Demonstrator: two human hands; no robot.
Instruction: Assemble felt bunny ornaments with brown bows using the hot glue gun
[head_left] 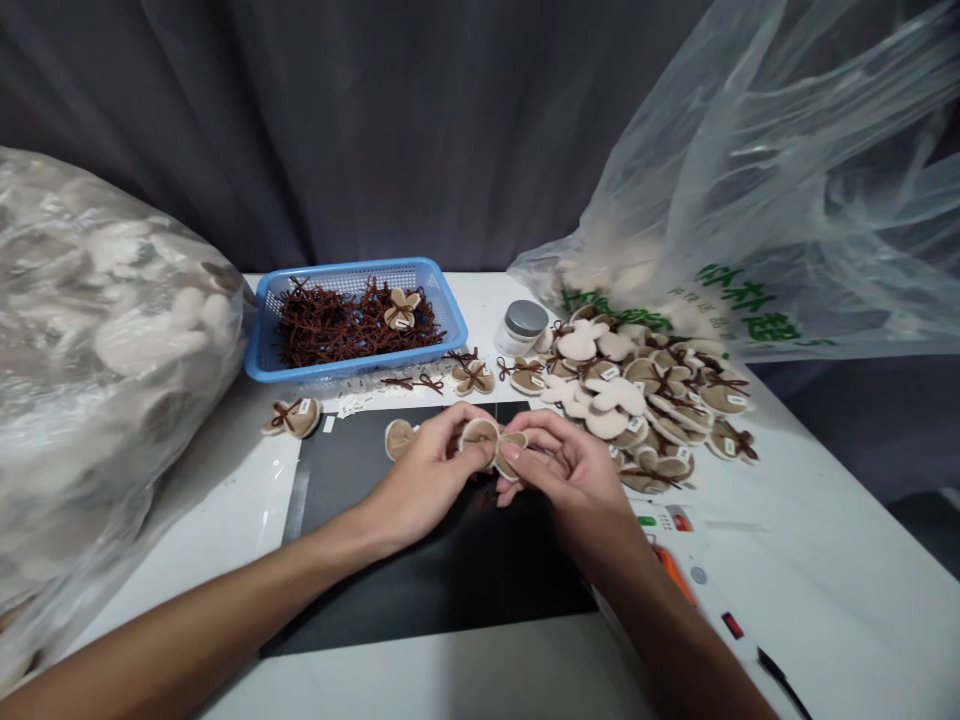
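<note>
Above the black mat [450, 590], my left hand [431, 460] pinches one side of a tan bunny-shaped fabric piece [480, 433] with a pale fleecy edge. My right hand [559, 460] grips its other side between thumb and fingers, so the two hands nearly meet. Fingers cover part of the piece. Just left of my left hand, a similar tan piece [399, 438] lies on the mat, partly hidden by that hand.
A blue basket [352, 268] contains dark brown cord bows. Finished-looking bunny pieces with bows [652, 385] are heaped at right, beside a grey-lidded jar [523, 328]. Plastic bags [112, 300] bulge at left and right [720, 200]. A power strip [731, 625] lies near my right forearm.
</note>
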